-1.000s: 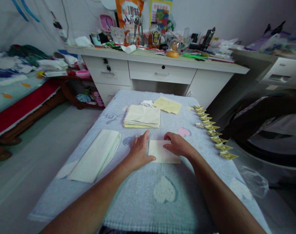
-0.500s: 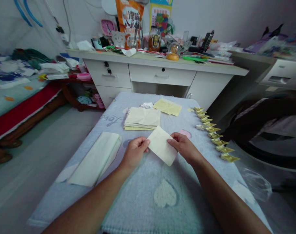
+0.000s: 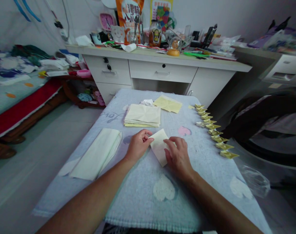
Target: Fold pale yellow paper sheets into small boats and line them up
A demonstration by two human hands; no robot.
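A small cream sheet of folded paper [image 3: 159, 146] is between my hands above the cloth-covered table [image 3: 138, 198]. My left hand [image 3: 139, 146] pinches its left corner between thumb and fingers. My right hand [image 3: 178, 156] is bent over the paper's right side, with fingertips and thumb on it; part of the paper is hidden beneath that hand. Just beyond my hands lies a stack of creased cream and yellow sheets [image 3: 143, 115]. A larger folded pale sheet [image 3: 96, 154] rests left of my left forearm.
Several folded yellow paper boats [image 3: 218, 139] line the table's right edge, with one whiter boat [image 3: 200, 124] beside them. Yellow sheets [image 3: 167, 104] and a crumpled white piece [image 3: 147, 102] lie behind the stack. A cluttered desk [image 3: 148, 53] stands at the back, a washing machine [image 3: 281, 78] at right.
My right hand has turned over the paper's right side, its fingers now bent on top. The paper shows narrower and its orientation has shifted. My left hand keeps its pinch.
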